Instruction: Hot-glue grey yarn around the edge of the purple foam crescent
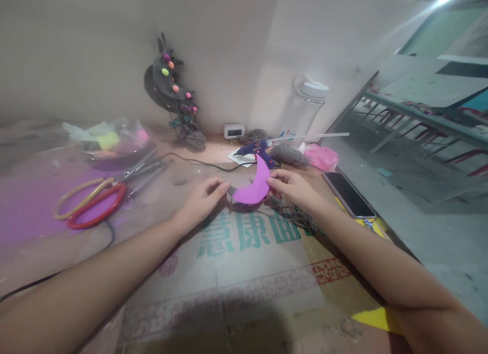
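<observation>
A purple crescent-shaped cutout [254,186] is held up a little above the printed cardboard. My left hand [211,194] pinches its left tip, where a bit of grey shows at the fingers. My right hand [284,186] grips the crescent's outer edge on the right between thumb and fingers. Just behind it, a blue glue gun [254,149] with a long clear stick rests on a white card. Grey yarn [301,217] lies loosely beneath my right wrist. Part of the crescent's underside is hidden.
Red-and-yellow-handled scissors [95,204] and a plastic bag of pompoms [114,138] lie left. A decorated grey moon [171,85] stands at the wall. A small clock [234,131], clear bottle [305,107], grey yarn ball [290,155] and phone [348,194] are behind and right. A cord [202,163] crosses the table.
</observation>
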{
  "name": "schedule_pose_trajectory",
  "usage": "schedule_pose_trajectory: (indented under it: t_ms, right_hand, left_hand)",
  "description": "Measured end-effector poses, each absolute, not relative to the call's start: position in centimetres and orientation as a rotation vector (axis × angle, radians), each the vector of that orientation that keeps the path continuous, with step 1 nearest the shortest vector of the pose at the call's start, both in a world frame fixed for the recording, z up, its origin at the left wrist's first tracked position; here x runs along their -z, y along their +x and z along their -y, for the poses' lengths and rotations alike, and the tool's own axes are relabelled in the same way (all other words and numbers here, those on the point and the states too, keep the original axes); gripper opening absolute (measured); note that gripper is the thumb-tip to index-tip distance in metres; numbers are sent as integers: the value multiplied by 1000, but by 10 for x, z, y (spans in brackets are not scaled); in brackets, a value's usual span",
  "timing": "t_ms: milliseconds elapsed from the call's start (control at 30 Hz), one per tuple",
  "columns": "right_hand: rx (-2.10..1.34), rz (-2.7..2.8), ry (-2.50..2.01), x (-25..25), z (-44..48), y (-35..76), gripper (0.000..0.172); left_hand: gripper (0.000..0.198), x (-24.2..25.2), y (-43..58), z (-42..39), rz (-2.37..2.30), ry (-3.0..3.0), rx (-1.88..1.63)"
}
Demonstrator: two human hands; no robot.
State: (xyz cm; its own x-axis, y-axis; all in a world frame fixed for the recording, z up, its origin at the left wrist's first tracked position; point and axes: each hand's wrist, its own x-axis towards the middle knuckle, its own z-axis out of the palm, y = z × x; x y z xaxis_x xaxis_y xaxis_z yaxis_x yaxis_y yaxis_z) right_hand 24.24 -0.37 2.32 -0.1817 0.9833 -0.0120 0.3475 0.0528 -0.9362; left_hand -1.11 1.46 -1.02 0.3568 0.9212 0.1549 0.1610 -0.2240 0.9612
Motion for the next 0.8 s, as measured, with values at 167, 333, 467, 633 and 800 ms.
schedule_pose_trajectory:
  t_ms: [167, 333, 467, 633, 800]
  right_hand:
    - [-1187, 1558, -1359, -25, 3, 241, 33]
    - [-1236, 1635, -1424, -26, 4, 241, 33]
    - [-1205, 1659, -1428, -26, 5, 240, 34]
    - [-813, 1650, -1476, -25, 1, 246, 29]
    - [-431, 1670, -1479, -13, -13, 267, 30]
  left_hand:
    - [26, 8, -10, -15, -1002, 1701, -986]
    - [27, 5, -9, -15, -1018, 1684, -942]
    - [27, 3, -9, -14, -1012, 1694, -960]
    - [24, 3, -9, -13, -1029, 1667, -945]
    - [25, 4, -9, -15, -980, 1672, -949]
